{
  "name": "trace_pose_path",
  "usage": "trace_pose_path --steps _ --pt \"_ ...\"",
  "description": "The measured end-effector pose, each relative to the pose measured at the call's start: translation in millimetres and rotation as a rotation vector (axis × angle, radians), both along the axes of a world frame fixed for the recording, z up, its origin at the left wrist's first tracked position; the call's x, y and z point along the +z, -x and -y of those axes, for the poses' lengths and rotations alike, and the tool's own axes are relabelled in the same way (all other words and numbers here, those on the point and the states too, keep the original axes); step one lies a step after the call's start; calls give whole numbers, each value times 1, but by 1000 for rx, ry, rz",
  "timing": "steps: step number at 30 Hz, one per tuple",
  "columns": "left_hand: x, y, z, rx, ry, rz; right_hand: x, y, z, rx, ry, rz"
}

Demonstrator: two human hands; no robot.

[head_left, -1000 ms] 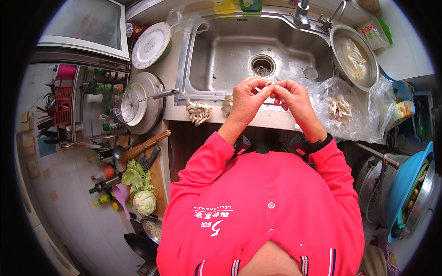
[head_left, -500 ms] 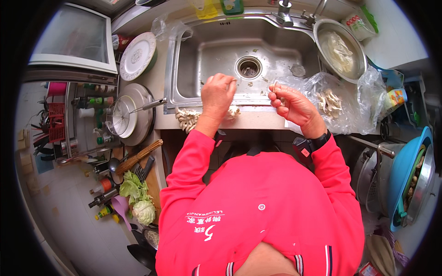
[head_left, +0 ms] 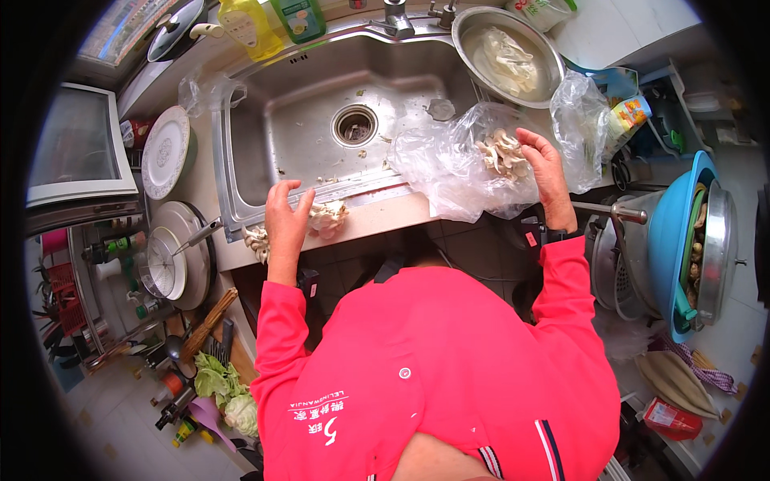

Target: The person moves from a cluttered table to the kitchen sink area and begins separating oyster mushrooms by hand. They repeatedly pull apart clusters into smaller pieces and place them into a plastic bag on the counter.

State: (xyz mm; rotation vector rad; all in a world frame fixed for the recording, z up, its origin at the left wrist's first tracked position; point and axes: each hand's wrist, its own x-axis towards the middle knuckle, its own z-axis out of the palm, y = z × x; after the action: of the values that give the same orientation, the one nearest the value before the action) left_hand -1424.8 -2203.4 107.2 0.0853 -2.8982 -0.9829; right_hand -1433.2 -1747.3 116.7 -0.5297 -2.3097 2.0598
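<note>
My left hand [head_left: 287, 223], its fingers apart, is over the counter edge in front of the sink [head_left: 301, 120]. Pale mushrooms [head_left: 326, 220] lie beside it, and another mushroom clump [head_left: 257, 243] shows on its other side. Farther right, my right hand [head_left: 549, 175] has its fingers loosely curved at the right side of a mushroom pile [head_left: 503, 155]. That pile rests on a crumpled clear plastic bag [head_left: 449, 172]. The fingertips come up against the mushrooms; whether they press on any cannot be made out. Small mushroom scraps lie around the drain [head_left: 354, 126].
A metal basin [head_left: 553, 68] with water and a pale item stands right of the faucet [head_left: 395, 18]. Left of the sink are a stacked plate [head_left: 166, 152] and a strainer [head_left: 167, 260]. Soap bottles [head_left: 249, 28] line the back. A blue basin [head_left: 672, 232] hangs at right.
My hands have moved apart: the left toward the mushrooms on the counter edge, the right over to the pile on the bag. The right fingers' pinch has loosened. The whole view has shifted.
</note>
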Motion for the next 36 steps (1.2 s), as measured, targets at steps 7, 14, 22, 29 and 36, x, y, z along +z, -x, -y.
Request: trace_pose_path --steps 7,14,22,29,36 --pt "-18 -38 1 -117 -44 187 6 0 -12 -126 119 -61" --pt "-29 -46 -3 -97 26 130 11 8 18 -77 -72 -259" --pt "-32 -50 0 -60 40 158 -1 4 -9 46 -105 -39" --pt "-4 -41 -15 -115 18 121 -23 3 -1 134 -1257 -182" --pt "39 -23 -56 -285 -2 25 -22 14 -8 34 -900 11"
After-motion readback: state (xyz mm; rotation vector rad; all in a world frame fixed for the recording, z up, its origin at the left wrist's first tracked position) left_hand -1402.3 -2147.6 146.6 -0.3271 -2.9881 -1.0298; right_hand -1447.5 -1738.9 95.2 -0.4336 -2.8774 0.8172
